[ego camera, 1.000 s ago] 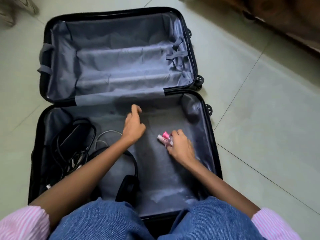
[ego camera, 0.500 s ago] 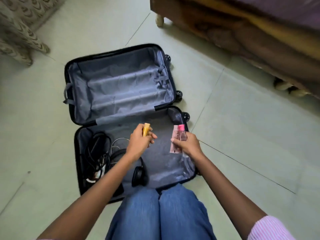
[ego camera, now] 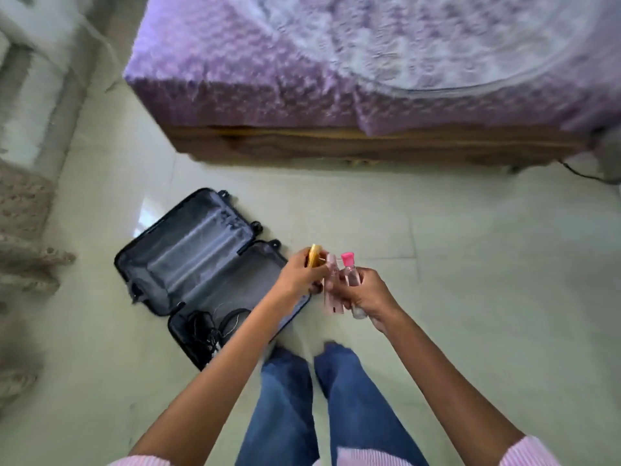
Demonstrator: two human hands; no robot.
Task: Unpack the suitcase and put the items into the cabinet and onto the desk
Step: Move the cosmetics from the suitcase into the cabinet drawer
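The black suitcase [ego camera: 188,257] lies open on the floor at the lower left, grey lining showing. Black cables and headphones [ego camera: 215,327] remain in its near half. My left hand [ego camera: 297,275] grips a small yellow tube [ego camera: 314,258]. My right hand [ego camera: 364,290] holds a clear bottle with a pink cap [ego camera: 349,270] and a pale pink tube [ego camera: 331,284]. Both hands are close together, raised above the suitcase's right edge. No cabinet or desk is in view.
A bed with a purple cover [ego camera: 336,68] on a wooden frame [ego camera: 353,146] stands ahead. Patterned fabric [ego camera: 23,230] hangs at the left. Pale tiled floor [ego camera: 470,264] spreads to the right. A dark cable [ego camera: 584,174] runs by the bed's right end.
I have risen from beside the suitcase, so it now looks smaller and further off. Both hands lifted their items out of it and drew close together.
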